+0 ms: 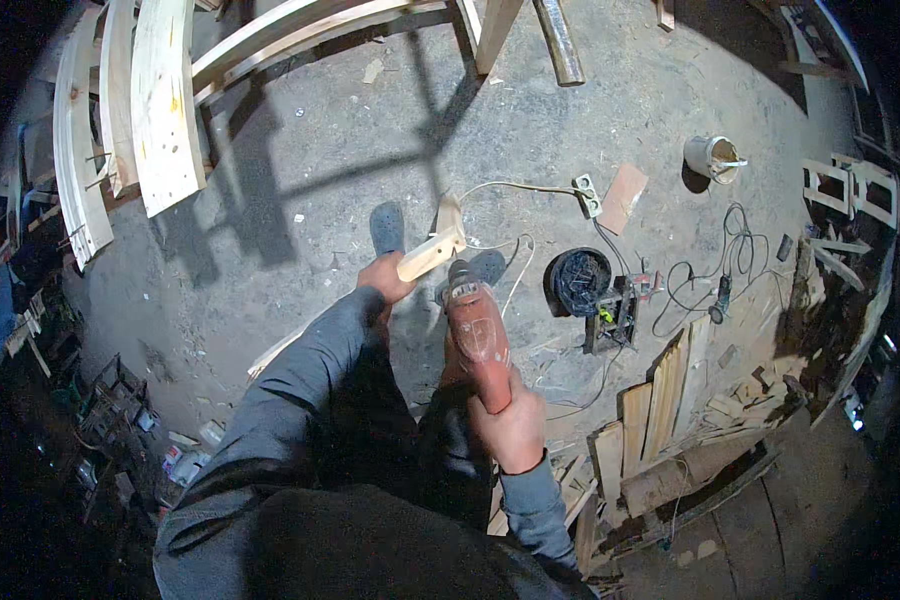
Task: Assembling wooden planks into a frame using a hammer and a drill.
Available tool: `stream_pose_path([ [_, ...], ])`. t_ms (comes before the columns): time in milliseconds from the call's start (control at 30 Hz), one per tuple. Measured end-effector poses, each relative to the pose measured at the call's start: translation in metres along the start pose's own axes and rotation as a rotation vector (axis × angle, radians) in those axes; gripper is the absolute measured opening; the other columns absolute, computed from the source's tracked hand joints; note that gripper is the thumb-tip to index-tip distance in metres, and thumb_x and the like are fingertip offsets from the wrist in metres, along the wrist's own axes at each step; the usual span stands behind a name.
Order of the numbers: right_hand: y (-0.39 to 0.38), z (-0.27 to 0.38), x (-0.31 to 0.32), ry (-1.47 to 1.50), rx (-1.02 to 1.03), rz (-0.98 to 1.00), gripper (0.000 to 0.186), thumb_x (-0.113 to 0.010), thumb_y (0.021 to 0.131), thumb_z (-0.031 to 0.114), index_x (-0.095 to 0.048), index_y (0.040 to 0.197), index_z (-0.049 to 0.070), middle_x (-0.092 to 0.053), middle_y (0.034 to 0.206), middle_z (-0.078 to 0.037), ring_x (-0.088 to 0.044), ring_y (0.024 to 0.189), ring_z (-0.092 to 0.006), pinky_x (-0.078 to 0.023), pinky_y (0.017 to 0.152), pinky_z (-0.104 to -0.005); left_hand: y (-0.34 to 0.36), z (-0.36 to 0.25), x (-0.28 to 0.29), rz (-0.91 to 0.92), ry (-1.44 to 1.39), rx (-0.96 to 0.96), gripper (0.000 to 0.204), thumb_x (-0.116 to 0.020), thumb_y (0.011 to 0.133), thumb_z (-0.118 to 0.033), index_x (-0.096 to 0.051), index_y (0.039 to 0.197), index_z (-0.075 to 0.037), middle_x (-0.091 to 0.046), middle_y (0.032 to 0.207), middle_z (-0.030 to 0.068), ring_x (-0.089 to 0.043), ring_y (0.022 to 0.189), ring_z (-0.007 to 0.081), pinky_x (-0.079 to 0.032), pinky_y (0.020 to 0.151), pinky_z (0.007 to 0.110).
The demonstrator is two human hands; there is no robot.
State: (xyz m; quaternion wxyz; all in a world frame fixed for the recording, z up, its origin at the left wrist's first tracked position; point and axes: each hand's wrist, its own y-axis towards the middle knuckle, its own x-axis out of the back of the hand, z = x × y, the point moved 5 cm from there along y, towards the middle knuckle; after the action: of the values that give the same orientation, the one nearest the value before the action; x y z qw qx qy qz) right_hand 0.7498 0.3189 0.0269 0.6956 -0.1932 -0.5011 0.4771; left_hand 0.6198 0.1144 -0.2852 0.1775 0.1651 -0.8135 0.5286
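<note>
My left hand [384,277] grips a short pale wooden piece [429,256], which meets an upright piece of wood [448,212] at a corner in front of my grey shoes [386,226]. My right hand [510,428] is closed on the handle of a red power drill [480,325]. The drill's nose points up at the wood, just below that corner; whether the tip touches it I cannot tell. A pale cord runs near the wood.
Wooden frames [170,120] stand upper left, with a metal pipe [560,50] top centre. Rightward lie a power strip [587,196], pink board [625,198], white bucket [710,158], black tub [570,280], tool [615,315], cables and stacked wood strips [660,400].
</note>
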Motion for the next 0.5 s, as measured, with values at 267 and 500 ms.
stream_pose_path([
  [267,0.004,0.007,0.012,-0.038,0.046,0.022,0.041,-0.068,0.069,0.013,-0.062,0.106,-0.002,-0.065,0.086,-0.028,-0.064,0.085,-0.045,-0.053,0.073,-0.0443,-0.007,-0.019,0.004,-0.08,0.136,-0.011,0.056,-0.07,0.071,-0.041,-0.057,0.116,-0.011,-0.063,0.112,0.0177,-0.061,0.105,0.0357,-0.049,0.087,0.048],
  [500,0.01,-0.001,0.013,0.014,0.028,0.03,0.042,-0.068,0.069,0.014,-0.062,0.108,-0.001,-0.066,0.087,-0.027,-0.064,0.085,-0.045,-0.053,0.073,-0.0443,0.0,-0.012,-0.001,-0.05,0.127,-0.011,0.059,-0.069,0.072,-0.043,-0.055,0.12,-0.013,-0.062,0.113,0.0178,-0.06,0.105,0.0355,-0.049,0.088,0.048],
])
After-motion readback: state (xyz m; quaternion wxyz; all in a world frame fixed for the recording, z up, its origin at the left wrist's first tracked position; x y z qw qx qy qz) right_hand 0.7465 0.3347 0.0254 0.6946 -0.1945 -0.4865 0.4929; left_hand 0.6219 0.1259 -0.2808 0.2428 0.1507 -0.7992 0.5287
